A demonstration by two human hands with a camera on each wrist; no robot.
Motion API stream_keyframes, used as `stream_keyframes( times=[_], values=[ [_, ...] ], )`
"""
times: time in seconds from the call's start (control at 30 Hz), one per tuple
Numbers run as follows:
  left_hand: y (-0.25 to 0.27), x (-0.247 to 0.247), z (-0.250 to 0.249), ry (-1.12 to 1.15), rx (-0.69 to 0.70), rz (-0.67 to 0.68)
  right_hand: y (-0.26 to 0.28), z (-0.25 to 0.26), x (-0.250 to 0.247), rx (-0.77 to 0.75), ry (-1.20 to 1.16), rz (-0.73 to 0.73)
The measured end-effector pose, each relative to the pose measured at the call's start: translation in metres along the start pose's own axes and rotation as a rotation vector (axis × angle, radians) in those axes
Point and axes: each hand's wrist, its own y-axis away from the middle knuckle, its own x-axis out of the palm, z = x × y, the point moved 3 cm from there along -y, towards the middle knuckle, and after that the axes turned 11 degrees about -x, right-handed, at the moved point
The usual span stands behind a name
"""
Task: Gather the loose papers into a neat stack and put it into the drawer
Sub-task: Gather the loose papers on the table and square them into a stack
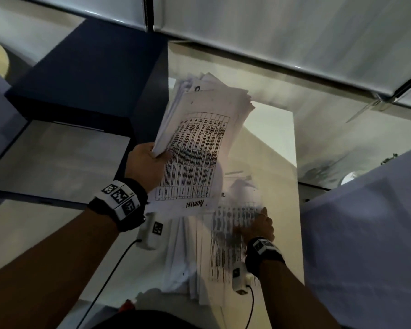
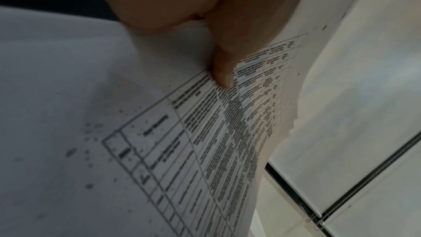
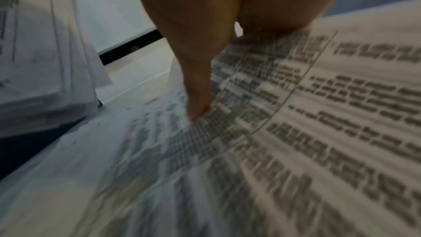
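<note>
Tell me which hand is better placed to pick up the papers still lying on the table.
The right hand: it rests on the loose papers on the table, while the left hand is occupied, gripping the raised stack.

Head overhead; wrists close on papers (image 1: 195, 148)

The held stack (image 1: 199, 138) is raised above the table (image 1: 278, 143). Loose papers (image 1: 211, 257) lie on the table, nearer the person. The drawer (image 1: 57, 157) stands left of the table.
</note>
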Motion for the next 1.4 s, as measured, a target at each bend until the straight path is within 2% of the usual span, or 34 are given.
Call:
stream_keyframes(
  times=[0.1,0.17,0.33,0.43,0.53,0.6,0.83,0.97,1.03,1.13,1.23,1.3,1.4],
  values=[
    [0.001,-0.004,0.004,-0.01,-0.023,-0.025,-0.004,0.006,-0.01,-0.016,-0.16,-0.119],
    [0.001,-0.003,0.007,0.003,-0.047,-0.033,-0.004,0.012,-0.02,-0.032,-0.156,-0.13],
    [-0.001,0.005,0.021,-0.015,-0.13,-0.055,0.0,0.017,-0.04,0.012,-0.209,0.011],
    [0.001,0.01,0.028,-0.021,-0.161,-0.045,0.006,0.006,-0.039,0.063,-0.142,0.114],
    [0.003,0.015,0.031,-0.058,-0.167,-0.024,0.011,0.006,-0.043,0.015,-0.062,0.132],
    [0.002,0.019,0.036,-0.069,-0.196,-0.006,0.014,0.016,-0.059,-0.061,-0.016,0.07],
    [-0.003,0.036,0.067,-0.154,-0.371,0.044,0.034,0.075,-0.155,-0.287,0.096,-0.306],
    [-0.004,0.048,0.091,-0.218,-0.484,0.109,0.05,0.109,-0.211,-0.351,0.047,-0.527],
    [-0.002,0.054,0.1,-0.276,-0.525,0.162,0.05,0.119,-0.227,-0.4,-0.022,-0.584],
    [0.002,0.061,0.114,-0.317,-0.542,0.272,0.035,0.117,-0.22,-0.418,-0.175,-0.508],
    [0.002,0.066,0.124,-0.244,-0.494,0.301,0.014,0.103,-0.169,-0.369,-0.225,-0.273],
    [0.003,0.064,0.127,-0.164,-0.495,0.265,0.002,0.084,-0.122,-0.27,-0.283,-0.151],
    [0.001,0.063,0.129,-0.119,-0.539,0.212,-0.011,0.056,-0.061,-0.044,-0.292,0.004]
  ],
)
